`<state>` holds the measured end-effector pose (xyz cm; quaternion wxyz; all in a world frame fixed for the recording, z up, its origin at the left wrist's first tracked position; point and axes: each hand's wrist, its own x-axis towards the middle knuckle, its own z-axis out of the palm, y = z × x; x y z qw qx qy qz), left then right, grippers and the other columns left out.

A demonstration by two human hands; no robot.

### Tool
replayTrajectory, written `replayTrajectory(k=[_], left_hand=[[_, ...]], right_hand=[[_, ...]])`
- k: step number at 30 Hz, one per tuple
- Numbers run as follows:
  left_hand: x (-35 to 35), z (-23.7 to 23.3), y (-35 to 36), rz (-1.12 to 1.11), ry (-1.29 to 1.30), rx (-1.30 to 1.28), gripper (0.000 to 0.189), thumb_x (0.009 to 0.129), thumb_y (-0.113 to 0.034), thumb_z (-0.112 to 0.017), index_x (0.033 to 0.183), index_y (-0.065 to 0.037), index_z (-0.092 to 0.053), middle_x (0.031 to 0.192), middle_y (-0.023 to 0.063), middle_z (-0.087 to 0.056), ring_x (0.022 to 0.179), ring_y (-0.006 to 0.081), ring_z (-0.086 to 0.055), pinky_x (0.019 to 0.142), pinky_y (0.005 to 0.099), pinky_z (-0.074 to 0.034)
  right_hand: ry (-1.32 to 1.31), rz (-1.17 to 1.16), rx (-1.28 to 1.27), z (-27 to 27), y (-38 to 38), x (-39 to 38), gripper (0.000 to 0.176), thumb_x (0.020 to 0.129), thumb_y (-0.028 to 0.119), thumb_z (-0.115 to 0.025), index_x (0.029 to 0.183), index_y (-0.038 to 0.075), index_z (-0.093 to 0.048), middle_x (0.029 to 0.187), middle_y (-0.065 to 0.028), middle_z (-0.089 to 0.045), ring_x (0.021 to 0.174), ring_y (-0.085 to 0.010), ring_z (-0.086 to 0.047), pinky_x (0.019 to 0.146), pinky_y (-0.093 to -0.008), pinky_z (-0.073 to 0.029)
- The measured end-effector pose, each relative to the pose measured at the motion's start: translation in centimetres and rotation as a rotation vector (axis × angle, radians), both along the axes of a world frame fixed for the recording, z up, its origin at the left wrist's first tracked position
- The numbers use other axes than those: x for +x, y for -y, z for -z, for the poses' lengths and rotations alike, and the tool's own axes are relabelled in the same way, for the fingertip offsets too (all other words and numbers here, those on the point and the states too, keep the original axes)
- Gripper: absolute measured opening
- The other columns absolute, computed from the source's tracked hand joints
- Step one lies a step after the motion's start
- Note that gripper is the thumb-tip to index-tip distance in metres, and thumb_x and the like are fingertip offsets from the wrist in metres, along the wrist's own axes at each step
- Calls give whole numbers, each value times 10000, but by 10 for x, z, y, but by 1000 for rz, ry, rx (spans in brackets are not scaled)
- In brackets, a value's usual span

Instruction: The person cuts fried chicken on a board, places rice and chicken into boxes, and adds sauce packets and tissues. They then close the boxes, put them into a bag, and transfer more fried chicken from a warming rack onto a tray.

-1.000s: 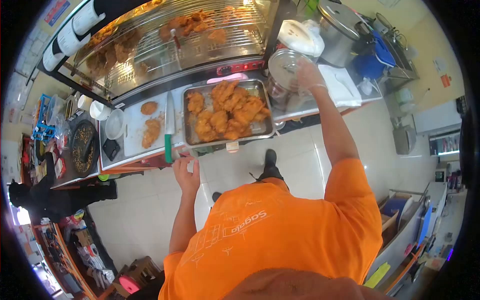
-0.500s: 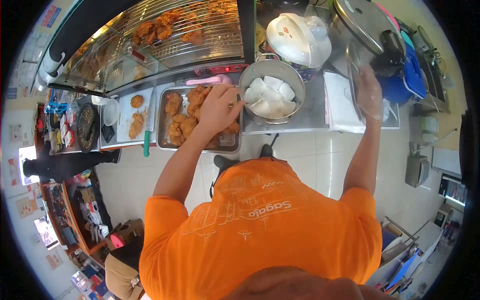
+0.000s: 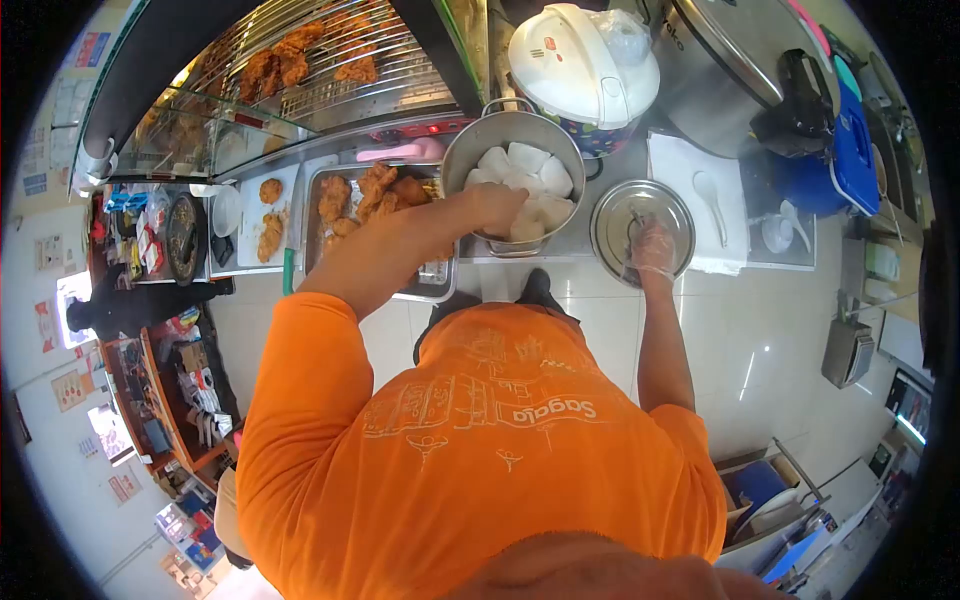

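My left hand [image 3: 496, 207] reaches over the near left rim of a steel pot [image 3: 460, 160] that holds several white wrapped bundles [image 3: 527, 157]. Its fingertips point down among the bundles, and whether they grip one is hidden. In a clear plastic glove, my right hand [image 3: 653, 248] is closed on the round metal lid [image 3: 612, 205], which lies level just right of the pot. Under my left forearm is a metal tray [image 3: 312, 215] of fried chicken pieces [image 3: 376, 188].
Behind the pot stands a white rice cooker [image 3: 570, 62]. A large steel pot [image 3: 715, 95] is at the back right. White paper [image 3: 735, 240] with a spoon [image 3: 710, 200] lies right of the lid. A glass display case [image 3: 300, 80] fills the back left.
My left hand has moved right, from above the chicken tray into the pot. The lid, upright in my right hand before, is now level and closer to the pot.
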<state>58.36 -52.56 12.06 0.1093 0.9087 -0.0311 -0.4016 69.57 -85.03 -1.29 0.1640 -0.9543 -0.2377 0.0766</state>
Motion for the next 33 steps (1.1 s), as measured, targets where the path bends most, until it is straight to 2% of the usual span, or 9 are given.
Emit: replayTrajectory(k=[5, 7, 11, 14, 16, 19, 23, 30, 33], left_hand=[[-8, -38, -15, -159, 78, -48, 671, 767, -214, -728, 1354, -66, -438, 1162, 262, -641, 1058, 406, -654, 884, 478, -527], [-27, -56, -35, -346, 269, -324, 654, 746, -228, -763, 1309, -58, -478, 1117, 233, -653, 1027, 386, -653, 908, 435, -522], [-103, -94, -62, -781, 591, -699, 594, 766, -190, -748, 1302, -94, -508, 1130, 133, -611, 1019, 264, -633, 897, 349, -514], [-177, -95, -63, -1239, 761, -1028, 530, 820, -152, -684, 1321, -100, -517, 1173, 85, -576, 1052, 206, -612, 897, 321, -511], [-223, -78, -56, -1547, 769, -1310, 476, 855, -124, -635, 1318, -88, -528, 1205, 65, -557, 1091, 184, -591, 915, 313, -505], [-271, -26, -27, -1729, 1035, -1079, 416, 886, -104, -580, 1298, -59, -539, 1206, 70, -563, 1111, 186, -575, 929, 323, -502], [-307, 6, 9, -1850, 1071, -896, 387, 915, -120, -602, 1287, -40, -534, 1215, 84, -562, 1093, 183, -581, 911, 331, -518], [-355, 4, 25, -2148, 1135, -944, 349, 918, -95, -636, 1252, -45, -548, 1149, 76, -562, 1043, 173, -576, 840, 327, -561], [-383, 11, 12, -2053, 1152, -632, 326, 919, -99, -636, 1232, -46, -561, 1141, 75, -567, 1043, 170, -565, 855, 323, -542]], right_hand=[[-85, 58, -28, -43, -9, 16, 206, 904, 195, -595, 1015, 32, -652, 953, -255, -679, 910, -443, -661, 806, -524, -523], [-118, 159, -107, -81, -25, 28, 210, 916, 194, -576, 1039, 40, -649, 976, -262, -677, 930, -448, -656, 811, -527, -516], [39, -37, 268, -168, -70, 37, 224, 931, 237, -590, 1052, 63, -663, 1008, -213, -693, 939, -408, -661, 819, -493, -515], [-75, -268, 449, -212, -122, 22, 277, 929, 263, -605, 1123, 68, -639, 1000, -214, -690, 942, -395, -660, 826, -483, -509], [-158, -456, 307, -214, -158, 11, 312, 933, 279, -593, 1166, 75, -626, 1007, -225, -686, 960, -399, -657, 846, -485, -506], [-239, -755, 152, -200, -200, -1, 298, 908, 255, -618, 1125, 50, -635, 1004, -224, -681, 947, -388, -655, 821, -470, -507], [-141, -1071, -126, -158, -248, 5, 322, 889, 282, -627, 1092, 34, -647, 1019, -230, -675, 950, -399, -648, 839, -481, -507], [-91, -973, -366, -123, -278, 16, 285, 872, 213, -542, 1023, 16, -682, 1032, -277, -668, 1002, -440, -639, 890, -504, -505], [-110, -953, -526, -129, -265, 16, 264, 830, 183, -561, 985, 19, -696, 992, -268, -678, 971, -432, -651, 867, -493, -518]])
